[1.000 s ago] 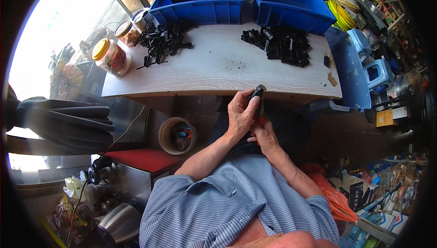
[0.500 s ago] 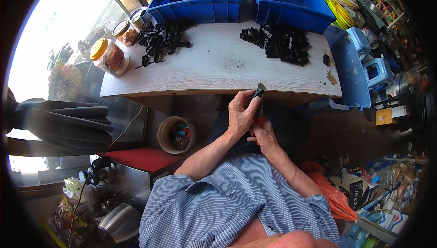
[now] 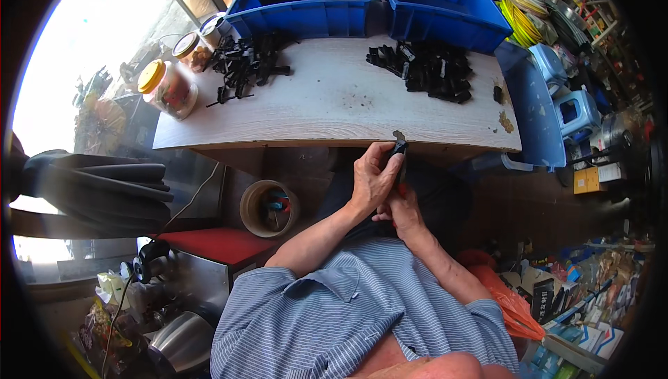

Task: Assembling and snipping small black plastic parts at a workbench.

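Observation:
At the table's front edge, my left hand [image 3: 374, 177] pinches a small black plastic part [image 3: 399, 147] between thumb and fingers. Just below it, my right hand [image 3: 405, 212] is closed round a hand tool with red handles [image 3: 401, 189]; its working end is mostly hidden behind my left hand, so I cannot tell its exact kind. On the white wood-grain table [image 3: 320, 97], one heap of black plastic parts [image 3: 250, 62] lies at the left. A second heap of black parts [image 3: 437, 73] lies at the right.
Two blue bins [image 3: 299, 21] stand along the table's back; the left one holds black parts. Jars [image 3: 169, 90] are at the left edge. A round bucket [image 3: 250, 220] sits on the floor at left. A large blue tub [image 3: 532, 122] stands to the right.
The black part has turned and dropped slightly at the table edge, and my left hand has shifted a little right and down. My right hand has moved slightly, its grip kept on the red-handled tool.

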The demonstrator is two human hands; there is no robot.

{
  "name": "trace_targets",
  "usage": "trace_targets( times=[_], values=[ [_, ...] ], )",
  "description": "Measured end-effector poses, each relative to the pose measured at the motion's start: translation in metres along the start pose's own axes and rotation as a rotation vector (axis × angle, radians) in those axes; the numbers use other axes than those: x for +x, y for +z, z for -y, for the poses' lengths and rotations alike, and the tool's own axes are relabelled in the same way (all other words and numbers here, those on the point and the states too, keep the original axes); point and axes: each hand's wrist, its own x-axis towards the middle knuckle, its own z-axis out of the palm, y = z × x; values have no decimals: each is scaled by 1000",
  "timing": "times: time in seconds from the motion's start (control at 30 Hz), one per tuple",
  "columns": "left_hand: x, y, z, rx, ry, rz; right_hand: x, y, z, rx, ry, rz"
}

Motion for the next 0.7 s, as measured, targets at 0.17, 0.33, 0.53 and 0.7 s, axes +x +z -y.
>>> trace_targets(
  times=[0.17,0.33,0.53,0.7],
  values=[
    [35,14,-23,302,139,114,2,-14,4,261,-42,-76],
    [123,45,-40,223,498,92,-4,-9,10,230,-56,-77],
    [158,-3,-48,806,735,-126,-8,-20,11,243,-100,-84],
    [166,-96,-50,1281,691,-383,-6,-19,13,252,-70,-150]
  ],
)
